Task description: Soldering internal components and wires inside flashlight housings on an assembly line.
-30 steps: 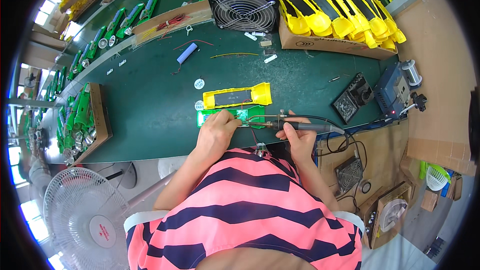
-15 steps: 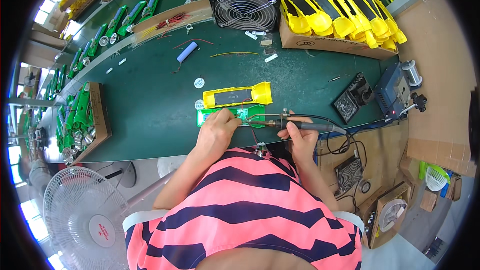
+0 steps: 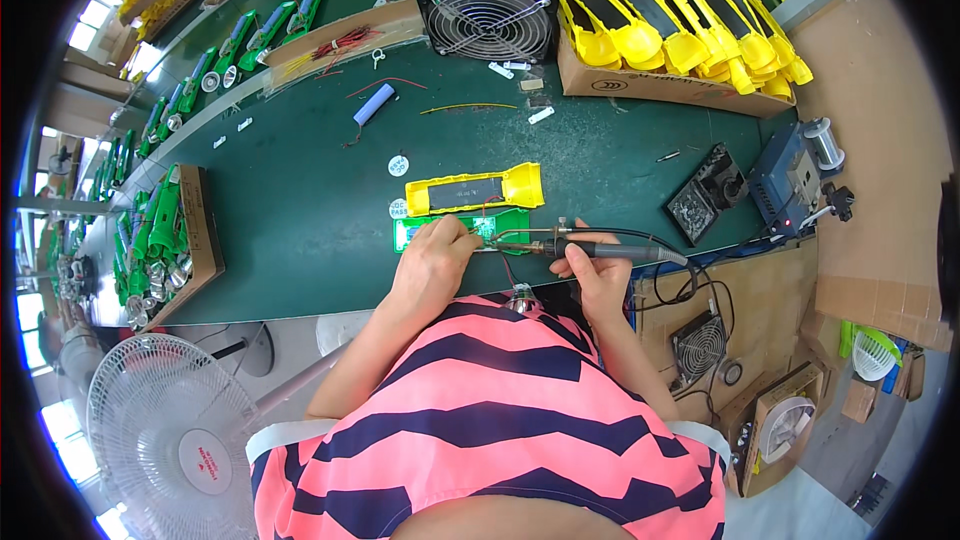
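Note:
My right hand (image 3: 600, 278) grips a soldering iron (image 3: 610, 251) with a dark handle and a thin metal feed tube clamped along it. The iron's tip reaches left over the circuit board in a green flashlight housing (image 3: 515, 222) lying on the bench. Bent over this housing, my left hand (image 3: 430, 265) keeps its fingertips pinched together at the board; what they pinch is hidden. Just beyond lies a yellow housing half (image 3: 522, 186) with a dark panel, joined by a thin red wire. A small reflector lamp head (image 3: 521, 297) hangs at the bench's near edge on wires.
A fan (image 3: 490, 25) stands at the back beside a carton (image 3: 640, 85) of yellow housings. On the right are an iron stand (image 3: 708, 195) and a blue soldering station (image 3: 785, 180). A carton (image 3: 205, 230) of green housings sits left; a blue battery cell (image 3: 374, 105) lies mid-bench.
The soldering iron and my right hand have shifted slightly to the left. My left hand stays almost still at the board.

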`<state>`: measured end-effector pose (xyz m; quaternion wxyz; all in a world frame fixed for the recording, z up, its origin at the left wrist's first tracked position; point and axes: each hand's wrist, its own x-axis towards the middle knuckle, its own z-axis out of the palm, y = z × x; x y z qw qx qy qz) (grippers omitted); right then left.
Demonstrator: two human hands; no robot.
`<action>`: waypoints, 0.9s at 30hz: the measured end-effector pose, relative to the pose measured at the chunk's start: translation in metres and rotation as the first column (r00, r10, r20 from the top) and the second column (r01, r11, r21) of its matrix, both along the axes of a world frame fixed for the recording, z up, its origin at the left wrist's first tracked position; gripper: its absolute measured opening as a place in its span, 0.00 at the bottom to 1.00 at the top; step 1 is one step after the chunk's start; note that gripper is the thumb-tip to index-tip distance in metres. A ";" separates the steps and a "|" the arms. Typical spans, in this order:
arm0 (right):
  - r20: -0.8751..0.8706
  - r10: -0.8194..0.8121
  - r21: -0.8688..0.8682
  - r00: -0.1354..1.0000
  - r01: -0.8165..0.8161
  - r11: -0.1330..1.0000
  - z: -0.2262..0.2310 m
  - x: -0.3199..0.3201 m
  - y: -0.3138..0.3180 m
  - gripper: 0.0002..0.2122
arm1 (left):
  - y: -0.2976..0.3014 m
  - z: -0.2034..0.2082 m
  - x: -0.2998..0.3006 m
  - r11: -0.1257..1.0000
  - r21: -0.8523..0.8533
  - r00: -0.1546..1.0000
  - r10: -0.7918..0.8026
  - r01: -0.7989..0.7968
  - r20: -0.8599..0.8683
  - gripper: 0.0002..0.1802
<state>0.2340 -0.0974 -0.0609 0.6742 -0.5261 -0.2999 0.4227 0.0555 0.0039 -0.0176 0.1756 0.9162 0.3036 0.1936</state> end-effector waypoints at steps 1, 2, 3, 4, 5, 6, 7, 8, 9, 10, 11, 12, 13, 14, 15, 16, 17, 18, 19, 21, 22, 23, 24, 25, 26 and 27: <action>0.000 0.000 0.000 1.000 0.000 1.000 -0.001 0.000 0.000 0.10 | 0.000 -0.003 -0.001 1.000 -0.013 1.000 -0.003 0.003 0.000 0.07; -0.010 -0.007 -0.001 1.000 0.007 1.000 -0.001 0.000 0.001 0.10 | 0.000 -0.001 0.000 1.000 -0.008 1.000 -0.005 0.005 -0.006 0.07; -0.019 -0.013 -0.002 1.000 0.013 1.000 -0.002 0.000 0.001 0.10 | 0.000 0.001 0.000 1.000 -0.005 1.000 -0.008 0.008 -0.011 0.07; -0.020 -0.013 -0.002 1.000 0.013 1.000 -0.002 0.000 0.001 0.10 | 0.001 0.001 0.000 1.000 -0.009 1.000 -0.006 0.006 -0.010 0.07; -0.030 0.002 0.004 1.000 -0.002 1.000 -0.002 0.002 0.001 0.09 | 0.001 0.001 0.000 1.000 -0.010 1.000 -0.006 0.006 -0.011 0.07; -0.041 0.017 0.012 0.999 -0.016 1.000 -0.002 0.002 0.001 0.07 | 0.001 0.001 0.000 1.000 -0.013 1.000 -0.006 0.006 -0.010 0.07; -0.041 0.017 0.012 0.999 -0.016 1.000 -0.003 0.002 0.001 0.07 | 0.001 0.000 -0.001 1.000 -0.016 1.000 -0.006 0.006 -0.010 0.07; -0.058 0.007 0.030 0.998 -0.005 1.000 -0.003 0.001 0.001 0.08 | 0.001 0.000 -0.001 1.000 -0.016 1.000 -0.005 0.005 -0.010 0.07; -0.073 -0.004 0.048 0.997 0.007 0.999 -0.004 0.001 0.001 0.08 | 0.001 0.001 0.000 1.000 -0.015 1.000 -0.006 0.006 -0.007 0.07; -0.073 -0.005 0.049 0.997 0.009 0.999 -0.004 0.002 0.001 0.08 | 0.001 0.001 0.000 1.000 -0.015 1.000 -0.007 0.007 -0.004 0.07; -0.066 -0.016 0.057 0.998 0.019 0.998 -0.004 0.003 0.001 0.09 | 0.001 0.001 0.000 1.000 -0.015 1.000 -0.009 0.009 -0.004 0.07; -0.059 -0.024 0.065 0.998 0.028 0.997 -0.004 0.004 0.001 0.09 | 0.001 0.000 0.000 1.000 -0.014 1.000 -0.006 0.006 -0.006 0.07; -0.060 -0.024 0.066 0.998 0.028 0.997 -0.004 0.004 0.000 0.09 | 0.001 -0.001 0.000 1.000 -0.014 1.000 -0.004 0.004 -0.008 0.07; -0.054 -0.028 0.059 0.998 0.031 0.998 -0.004 0.005 0.000 0.10 | 0.001 -0.001 0.000 1.000 -0.014 1.000 -0.005 0.004 -0.008 0.07; -0.048 -0.032 0.053 0.998 0.034 0.998 -0.004 0.006 -0.001 0.11 | 0.001 -0.001 0.000 1.000 -0.010 1.000 -0.005 0.005 -0.009 0.07; -0.048 -0.032 0.053 0.998 0.035 0.998 -0.004 0.006 -0.001 0.11 | 0.001 -0.001 0.000 1.000 -0.007 1.000 -0.005 0.005 -0.010 0.07; -0.047 -0.035 0.051 0.998 0.037 0.998 -0.004 0.007 -0.002 0.11 | 0.001 -0.001 0.000 1.000 -0.007 1.000 -0.005 0.005 -0.010 0.07; -0.046 -0.036 0.050 0.998 0.038 0.998 -0.004 0.007 -0.002 0.11 | 0.001 -0.001 0.000 1.000 -0.006 1.000 -0.004 0.004 -0.011 0.07; -0.046 -0.036 0.051 0.998 0.038 0.998 -0.005 0.007 -0.003 0.11 | 0.001 -0.001 0.000 1.000 -0.006 1.000 -0.003 0.003 -0.013 0.07; -0.062 -0.053 0.054 0.997 0.056 0.997 -0.006 0.008 -0.004 0.11 | 0.000 -0.002 0.000 1.000 -0.002 1.000 -0.003 0.002 -0.021 0.07; -0.062 -0.054 0.055 0.997 0.057 0.997 -0.006 0.008 -0.004 0.11 | 0.000 -0.002 0.000 1.000 0.012 0.999 -0.003 0.003 -0.032 0.07; -0.075 -0.077 0.059 0.994 0.082 0.995 -0.005 0.009 -0.005 0.11 | -0.001 -0.002 0.000 1.000 0.027 0.999 -0.003 0.004 -0.043 0.08; -0.087 -0.099 0.065 0.991 0.105 0.992 -0.005 0.009 -0.005 0.11 | 0.000 -0.002 0.000 0.999 0.036 0.999 0.000 0.001 -0.049 0.08; -0.087 -0.099 0.065 0.991 0.105 0.992 -0.005 0.011 -0.007 0.11 | 0.000 -0.003 0.001 0.999 0.037 0.999 0.000 0.002 -0.048 0.08; -0.080 -0.119 0.081 0.990 0.125 0.989 -0.006 0.014 -0.008 0.10 | 0.000 -0.005 0.001 0.999 0.034 1.000 0.011 -0.010 -0.027 0.07; -0.074 -0.138 0.099 0.988 0.145 0.984 -0.006 0.015 -0.009 0.10 | 0.000 -0.005 0.001 0.999 0.032 1.000 0.022 -0.021 -0.006 0.07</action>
